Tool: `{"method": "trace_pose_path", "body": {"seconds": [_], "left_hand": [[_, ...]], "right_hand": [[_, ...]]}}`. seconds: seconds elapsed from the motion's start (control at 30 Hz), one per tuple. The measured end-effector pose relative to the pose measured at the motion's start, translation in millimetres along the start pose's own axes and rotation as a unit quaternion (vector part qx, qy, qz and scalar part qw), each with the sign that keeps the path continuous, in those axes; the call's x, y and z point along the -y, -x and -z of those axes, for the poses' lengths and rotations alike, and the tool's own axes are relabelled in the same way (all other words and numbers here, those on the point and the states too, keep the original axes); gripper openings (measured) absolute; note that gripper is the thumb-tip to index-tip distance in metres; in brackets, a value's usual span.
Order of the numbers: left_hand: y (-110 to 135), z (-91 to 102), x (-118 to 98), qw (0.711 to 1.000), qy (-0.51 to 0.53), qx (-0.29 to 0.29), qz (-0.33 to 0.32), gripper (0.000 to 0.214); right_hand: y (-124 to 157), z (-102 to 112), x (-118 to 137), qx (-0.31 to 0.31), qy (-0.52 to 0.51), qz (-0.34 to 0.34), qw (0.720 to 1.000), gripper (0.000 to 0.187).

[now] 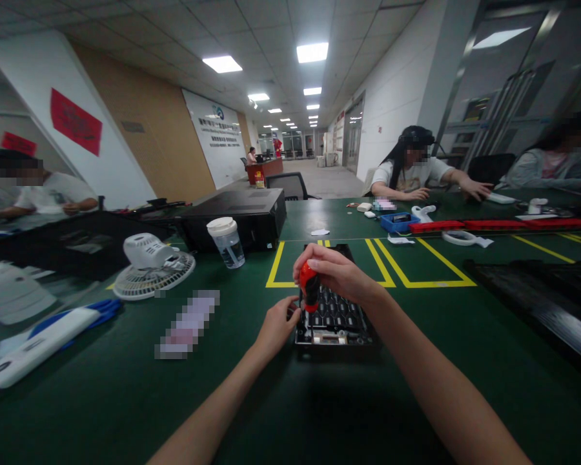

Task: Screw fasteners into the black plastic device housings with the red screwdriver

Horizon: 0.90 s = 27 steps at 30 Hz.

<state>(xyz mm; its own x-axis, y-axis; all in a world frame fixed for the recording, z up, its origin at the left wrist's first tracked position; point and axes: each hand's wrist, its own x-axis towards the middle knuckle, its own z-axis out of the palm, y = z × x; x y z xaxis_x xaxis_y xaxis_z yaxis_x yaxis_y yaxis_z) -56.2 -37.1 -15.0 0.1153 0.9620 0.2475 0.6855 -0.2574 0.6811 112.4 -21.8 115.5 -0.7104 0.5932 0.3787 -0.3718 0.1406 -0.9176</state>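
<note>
My right hand [332,271] is closed around the red and black handle of a screwdriver [310,290]. The screwdriver stands nearly upright, its thin shaft pointing down at the near left part of a black case [341,310]. Rows of dark rounded cells fill the case, and a pale metallic strip [326,338] lies near its front edge. At the left edge of the case, my left hand [277,324] has its fingers bent and gripping the side. The screwdriver's tip is too small to make out clearly.
Yellow tape outlines [436,284] mark the green table [213,400]. Leftward are a white fan [152,265], a lidded cup [226,242] and a large black box [237,210]. A blue tray [399,221] and red strips [498,225] lie farther right. Other people sit around.
</note>
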Motion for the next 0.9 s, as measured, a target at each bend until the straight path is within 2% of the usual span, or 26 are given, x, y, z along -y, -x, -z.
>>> {"method": "trace_pose_path", "body": {"seconds": [0.9], "left_hand": [[-0.2,-1.4,0.2,1.000,0.005,-0.001,0.003,0.027]], "right_hand": [[1.4,5.6,0.8,-0.008,0.061,0.018,0.998,0.012]]}}
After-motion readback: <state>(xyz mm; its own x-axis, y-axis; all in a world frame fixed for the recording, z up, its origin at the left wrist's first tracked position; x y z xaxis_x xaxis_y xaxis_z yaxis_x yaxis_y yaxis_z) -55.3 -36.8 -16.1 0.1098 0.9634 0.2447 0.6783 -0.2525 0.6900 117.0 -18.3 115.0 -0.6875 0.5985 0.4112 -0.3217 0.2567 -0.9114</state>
